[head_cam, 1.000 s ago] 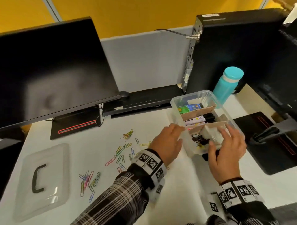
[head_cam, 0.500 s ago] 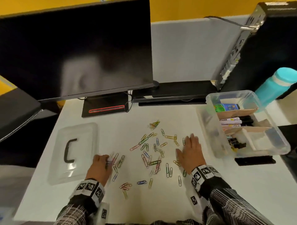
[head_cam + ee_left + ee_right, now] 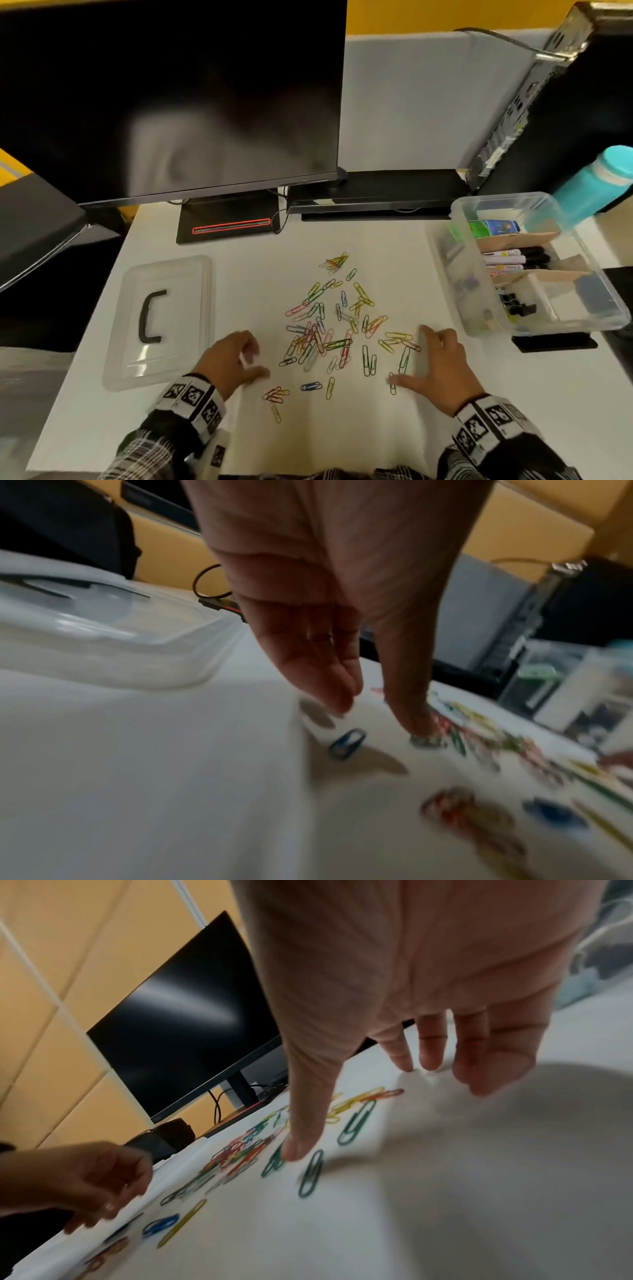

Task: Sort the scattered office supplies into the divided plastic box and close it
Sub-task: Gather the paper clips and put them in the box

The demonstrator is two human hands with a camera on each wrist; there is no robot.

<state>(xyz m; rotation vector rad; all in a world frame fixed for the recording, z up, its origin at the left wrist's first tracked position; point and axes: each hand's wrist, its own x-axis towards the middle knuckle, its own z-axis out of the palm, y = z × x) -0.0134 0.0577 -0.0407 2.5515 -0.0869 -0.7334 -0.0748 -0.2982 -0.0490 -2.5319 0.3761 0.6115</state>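
Several coloured paper clips (image 3: 329, 329) lie heaped on the white desk between my hands. My left hand (image 3: 239, 359) rests at the pile's left edge, fingers loosely bent, fingertips on the desk and holding nothing (image 3: 342, 669). My right hand (image 3: 435, 363) lies spread at the pile's right edge, thumb on a green clip (image 3: 277, 1158). The clear divided box (image 3: 455, 274) stands open at the right, with cardboard dividers, markers (image 3: 513, 257) and black binder clips (image 3: 513, 305) inside. Its clear lid (image 3: 159, 322) with a black handle lies flat at the left.
A dark monitor (image 3: 171, 102) and its stand (image 3: 229, 219) fill the back left. A black computer tower (image 3: 565, 102) and a teal bottle (image 3: 596, 185) stand behind the box. A flat black object (image 3: 555, 342) lies at the box's near edge.
Both hands left the box and came down beside the clips. Over the last half second the left hand slid right from the lid, and the clips bunched closer together.
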